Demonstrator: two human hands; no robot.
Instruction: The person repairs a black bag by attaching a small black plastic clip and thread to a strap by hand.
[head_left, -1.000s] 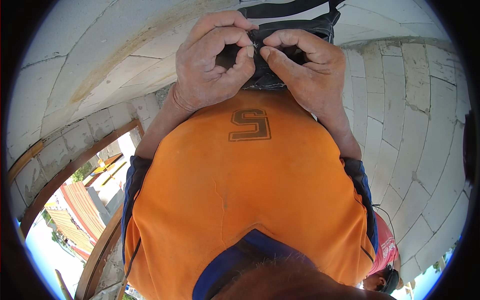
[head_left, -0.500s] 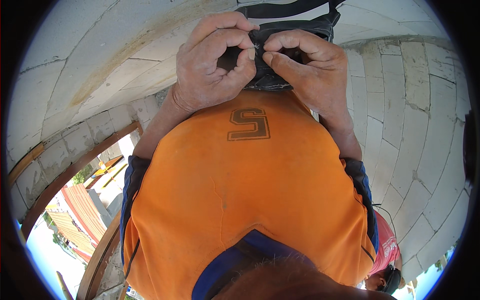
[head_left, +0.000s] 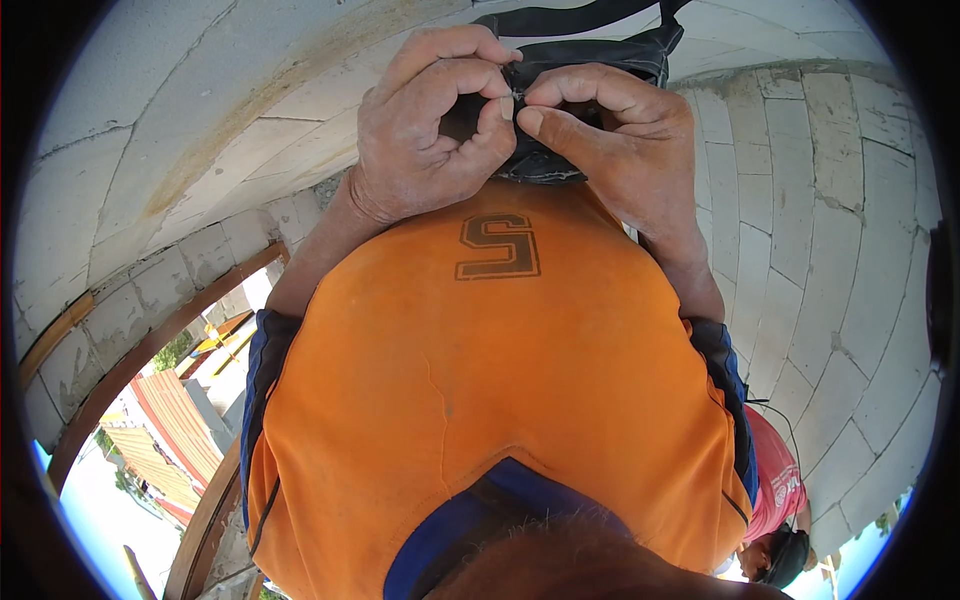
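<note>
My left hand (head_left: 435,130) and my right hand (head_left: 635,140) meet at the top of the view, thumb and forefinger of each pinched together, tips almost touching. Between the fingertips shows a small whitish, thread-like bit (head_left: 517,95) with something dark beside it; it is too small to make out fully. Right behind and under both hands is a black bag (head_left: 545,166) with pale stitching and a strap (head_left: 570,18). Both hands look dusty. The bag's middle is partly hidden by my fingers.
Pale block walls (head_left: 830,250) curve around on the right and left. A window opening with a brown wooden frame (head_left: 200,515) is at left, with red roofing (head_left: 180,415) outside. Another person in a pink shirt (head_left: 773,475) is at lower right.
My right fingertips have moved slightly left, closer to the left ones. The left hand has shifted very slightly right, still pinching. The bag stays in place.
</note>
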